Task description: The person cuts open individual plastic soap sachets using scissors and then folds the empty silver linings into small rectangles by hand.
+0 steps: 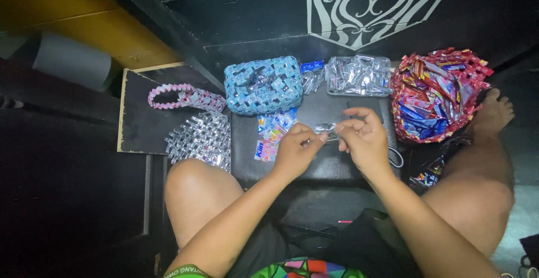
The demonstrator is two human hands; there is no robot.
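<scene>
Foil strip (327,129): small, silvery, folded wrapper piece, held over the middle of the dark table (331,168) between both hands. Left hand (295,152) fingers pinch its left end; right hand (364,138) fingers pinch the right end, other fingers loosely curled. Likely very light, thin, slick, creases easily; best held at the ends by fingertips. Far side: blue woven pouch (263,84), clear tray of silver folded pieces (358,76). Right: red woven basket (435,93). Left: silver woven panel (201,138), pink woven band (182,97).
</scene>
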